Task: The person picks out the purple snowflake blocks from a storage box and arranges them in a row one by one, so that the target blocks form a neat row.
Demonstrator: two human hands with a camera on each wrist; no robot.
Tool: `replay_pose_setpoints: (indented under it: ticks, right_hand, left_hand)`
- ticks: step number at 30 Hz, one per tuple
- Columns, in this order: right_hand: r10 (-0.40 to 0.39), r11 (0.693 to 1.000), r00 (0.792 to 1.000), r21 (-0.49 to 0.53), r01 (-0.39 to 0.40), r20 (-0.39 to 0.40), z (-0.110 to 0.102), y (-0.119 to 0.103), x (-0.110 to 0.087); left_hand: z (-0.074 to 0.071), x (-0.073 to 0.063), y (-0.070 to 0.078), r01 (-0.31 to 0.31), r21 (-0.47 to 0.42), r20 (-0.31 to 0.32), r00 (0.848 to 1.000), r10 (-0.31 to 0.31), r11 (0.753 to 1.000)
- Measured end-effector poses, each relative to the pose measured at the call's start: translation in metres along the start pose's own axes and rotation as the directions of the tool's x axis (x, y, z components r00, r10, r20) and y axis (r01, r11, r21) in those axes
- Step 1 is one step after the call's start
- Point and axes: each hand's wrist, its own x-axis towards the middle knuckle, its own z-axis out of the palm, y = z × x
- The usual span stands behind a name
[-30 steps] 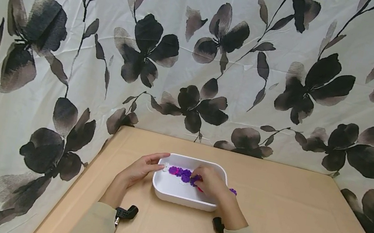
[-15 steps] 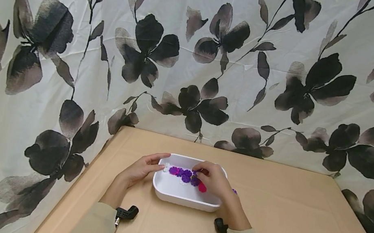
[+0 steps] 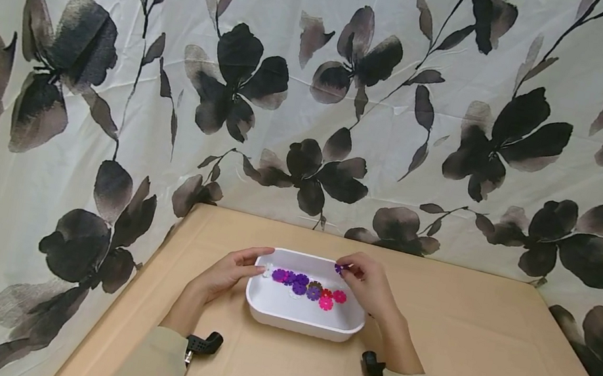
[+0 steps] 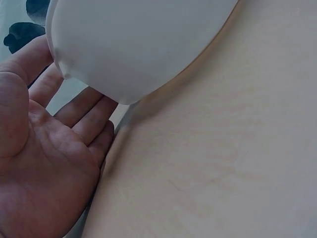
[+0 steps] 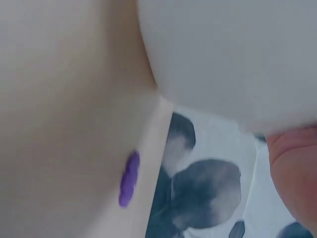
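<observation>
A white plastic tray point(image 3: 281, 311) with rounded corners sits on the table, holding a row of small flower-shaped pieces point(image 3: 300, 283) in purple, pink, red, brownish and clear. My left hand point(image 3: 228, 271) holds the tray's left end, thumb over the rim and fingers along the outside; the left wrist view shows the palm beside the tray wall point(image 4: 133, 44). Above the tray's far right corner, my right hand point(image 3: 371, 287) pinches a purple flower-shaped piece point(image 3: 338, 268) between thumb and fingers. In the right wrist view only part of that hand point(image 5: 297, 173) shows.
Another purple piece point(image 5: 129, 179) lies on the table outside the tray's right end; the right hand and forearm hide it in the head view. The tan table point(image 3: 489, 352) extends to both sides. Behind it hangs a white floral cloth point(image 3: 406, 132).
My right hand has lifted out of the row of pieces and moved right toward the tray's far right corner, carrying a purple piece. Pink and red pieces are uncovered. The left hand stays put.
</observation>
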Motion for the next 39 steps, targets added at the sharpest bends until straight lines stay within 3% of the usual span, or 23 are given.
replay_pose_setpoints:
  ticks: [8,18,23,26,29,39]
  right_hand:
    - [0.033,0.995,0.999,0.091,-0.034,0.015,-0.043,0.024,-0.004]
    - [0.13,0.991,0.99,0.025,-0.131,0.057,-0.082,0.051,-0.019]
    - [0.211,0.977,0.968,0.001,-0.213,0.139,-0.087,0.058,-0.025]
    - [0.259,0.965,0.944,-0.02,-0.261,0.204,-0.086,0.062,-0.028]
    - [0.268,0.962,0.926,-0.028,-0.27,0.264,-0.084,0.065,-0.03]
    - [0.308,0.951,0.895,-0.079,-0.298,0.323,-0.086,0.068,-0.038]
  left_hand:
    - [0.003,0.001,0.0,0.003,-0.002,-0.013,1.0,-0.003,1.0]
    - [0.002,0.002,0.001,-0.002,0.006,-0.013,1.0,0.002,1.0]
    - [0.004,0.001,0.002,0.001,0.008,-0.016,1.0,-0.001,1.0]
    - [0.004,0.0,0.001,0.003,0.007,-0.016,1.0,-0.003,1.0]
    - [0.004,0.0,0.0,0.002,0.007,-0.015,1.0,-0.002,1.0]
    - [0.003,0.001,-0.002,-0.002,0.001,-0.015,1.0,0.002,1.0]
